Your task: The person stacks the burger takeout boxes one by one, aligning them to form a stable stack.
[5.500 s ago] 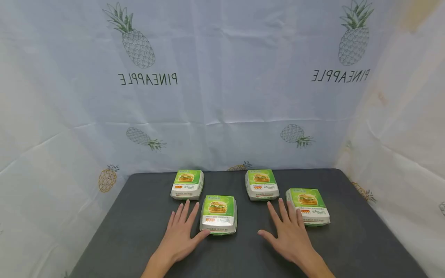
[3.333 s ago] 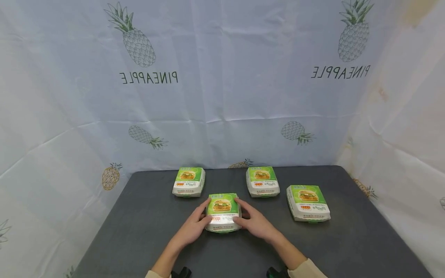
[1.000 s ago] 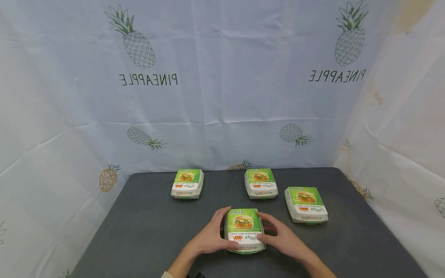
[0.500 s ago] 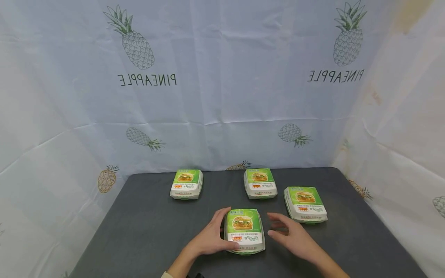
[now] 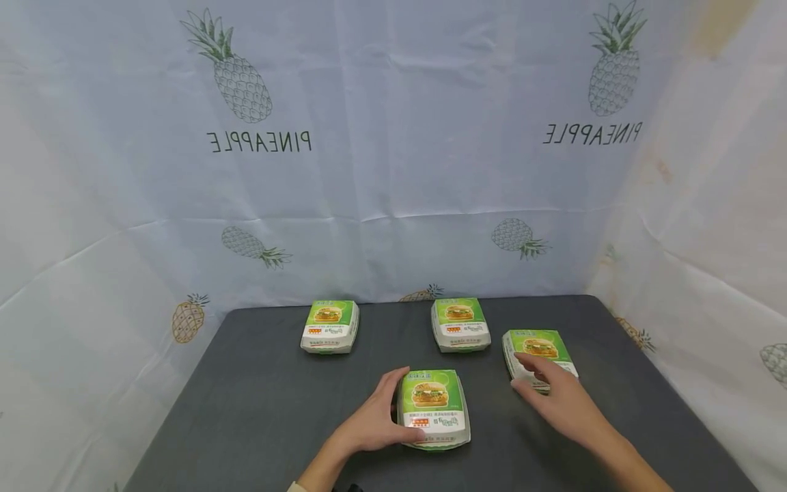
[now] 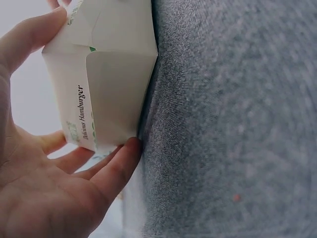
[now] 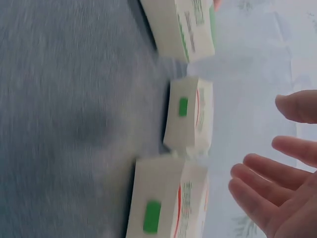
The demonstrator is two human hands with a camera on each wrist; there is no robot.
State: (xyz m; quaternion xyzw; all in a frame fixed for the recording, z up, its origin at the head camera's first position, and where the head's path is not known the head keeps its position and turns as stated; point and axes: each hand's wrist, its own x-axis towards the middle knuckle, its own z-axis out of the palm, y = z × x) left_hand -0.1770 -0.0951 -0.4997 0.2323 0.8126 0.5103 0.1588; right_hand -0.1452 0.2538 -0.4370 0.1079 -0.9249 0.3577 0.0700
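We've got the nearest burger box (image 5: 438, 403) sitting just front of centre on the dark worktop (image 5: 264, 396), resting flat as far as we can tell. Call that box our clock centre, 12 pointing away from us. Our left grip (image 5: 376, 420) is wrapped round its 9 o'clock side: thumb (image 6: 37, 37) on the near edge at about 7, index finger up near 11. Our right grip (image 5: 562, 403) holds nothing, fingers loosely bent. In the head view it overlaps the right-hand box (image 5: 541, 339), out at about 2, but the right wrist view shows air between them. The back-left box (image 5: 330, 326) is at 10 and the back-right box (image 5: 461, 324) near 1, both well apart from either grip.

Handling-wise, we'd guess these are folded card, so probably light, though we can't see whether there's anything inside. Corners and creases should be fairly stiff; the lid and broad walls would likely dent if we squeeze hard. The printed top catches the light, so we reckon it's a bit slick. Honestly, we'd take hold low on the side walls, at 3 and 9, with flat finger pads and gentle pressure. Pushing on the lid's middle or grabbing by its edge alone could crush it or pop it open.
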